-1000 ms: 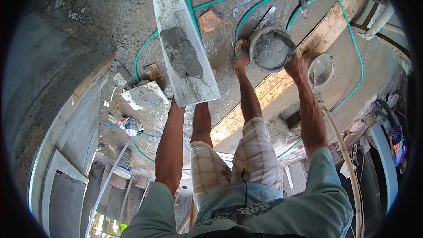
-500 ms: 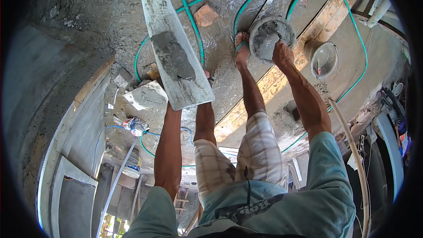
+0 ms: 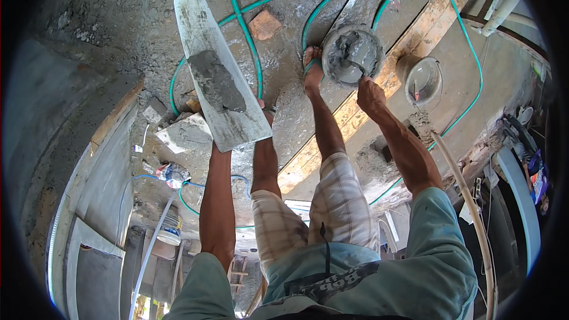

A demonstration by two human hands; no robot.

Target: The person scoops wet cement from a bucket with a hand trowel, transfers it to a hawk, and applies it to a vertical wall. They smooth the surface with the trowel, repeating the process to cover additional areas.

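Observation:
A long, pale, tapering mortar board (image 3: 248, 125) lies tilted over my left forearm (image 3: 217, 201), with a patch of wet grey mortar (image 3: 218, 80) across its middle. My left hand is hidden beneath the board, which rests up on it. My right hand (image 3: 371, 96) is closed round the handle of a trowel at the near edge of a round dark bucket (image 3: 325, 62). The trowel's blade (image 3: 357, 64) dips into the grey mortar (image 3: 348, 44) inside, which is heaped toward the far side. Most of the handle is covered by my fingers.
A green hose (image 3: 238, 9) loops over the wet floor near a broken brick (image 3: 264, 25). A wooden plank (image 3: 332, 133) runs diagonally under the bucket's right side. Beyond it stands a second bucket (image 3: 408, 71). A curved pole (image 3: 468, 184) rises at my right.
My right hand has drawn back toward me, to the bucket's near rim, and the mortar inside is now heaped up. The whole view has shifted slightly; the board keeps its pose.

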